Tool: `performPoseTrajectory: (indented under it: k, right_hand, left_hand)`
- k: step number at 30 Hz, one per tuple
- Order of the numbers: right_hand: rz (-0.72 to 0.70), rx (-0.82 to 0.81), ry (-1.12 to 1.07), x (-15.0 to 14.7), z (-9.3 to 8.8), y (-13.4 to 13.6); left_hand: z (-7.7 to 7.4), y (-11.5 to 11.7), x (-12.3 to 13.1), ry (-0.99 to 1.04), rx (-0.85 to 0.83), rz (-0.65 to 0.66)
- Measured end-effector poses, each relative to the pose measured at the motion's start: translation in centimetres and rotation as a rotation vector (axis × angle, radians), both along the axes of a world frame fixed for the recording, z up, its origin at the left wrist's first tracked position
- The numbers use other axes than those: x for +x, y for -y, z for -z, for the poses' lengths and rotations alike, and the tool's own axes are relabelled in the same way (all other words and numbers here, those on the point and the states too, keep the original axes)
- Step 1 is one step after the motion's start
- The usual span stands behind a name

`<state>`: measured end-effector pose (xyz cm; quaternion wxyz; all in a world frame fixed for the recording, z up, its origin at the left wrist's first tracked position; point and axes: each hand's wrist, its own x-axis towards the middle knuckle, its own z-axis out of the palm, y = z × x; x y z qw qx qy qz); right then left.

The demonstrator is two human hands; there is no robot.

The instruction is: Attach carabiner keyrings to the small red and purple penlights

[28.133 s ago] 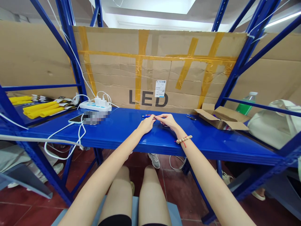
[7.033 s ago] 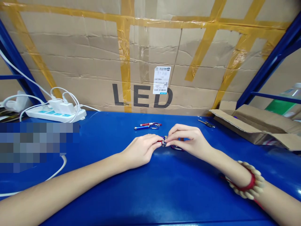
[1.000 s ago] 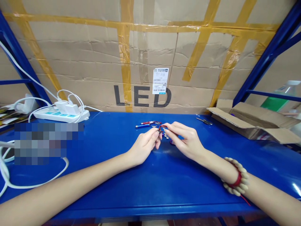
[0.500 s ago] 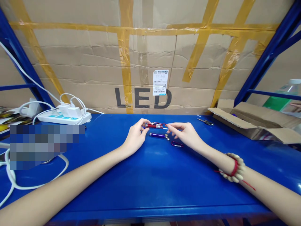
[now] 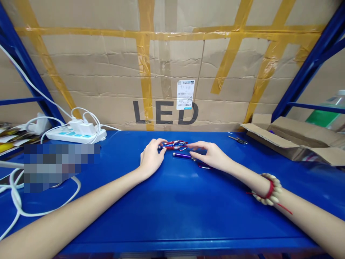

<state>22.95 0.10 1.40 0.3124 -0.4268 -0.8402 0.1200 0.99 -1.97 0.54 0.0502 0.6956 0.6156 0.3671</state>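
Head view: left hand [image 5: 151,155] pinches red tube [image 5: 170,148] near one end, likely against rolling; right hand [image 5: 212,155], fingers loosely spread, by purple tube [image 5: 182,155].

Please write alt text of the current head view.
A person's left hand is at the ends of red tubes with carabiner clips on a blue table; the right hand is beside the clips. A purple tube lies nearer; taped cardboard printed LED stands behind.
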Motion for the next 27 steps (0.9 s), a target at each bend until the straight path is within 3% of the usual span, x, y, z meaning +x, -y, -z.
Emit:
performPoseTrajectory:
  k: [3, 7, 9, 15, 21, 27]
  right_hand:
    - [0.151, 0.068, 0.199, 0.6, -0.7, 0.7]
    - [0.214, 0.020, 0.327, 0.7, -1.3, 1.7]
    - [0.224, -0.015, 0.345, 0.6, -1.3, 1.9]
    - [0.203, -0.081, 0.320, 0.4, -1.0, 1.6]
    - [0.170, -0.095, 0.262, 0.3, -0.5, 1.5]
    - [0.149, -0.133, 0.200, 0.0, -0.1, 1.5]
  left_hand:
    - [-0.1, 0.5, 0.4, -0.127, 0.141, 0.057]
    - [-0.1, 0.7, 1.1, -0.411, 0.180, 0.459]
    - [0.0, 0.7, 1.1, -0.468, 0.130, 0.566]
    - [0.1, 0.5, 1.0, -0.438, 0.082, 0.572]
    - [0.2, 0.4, 1.2, -0.427, 0.022, 0.495]
    - [0.1, 1.1, 1.2, -0.176, 0.080, 0.445]
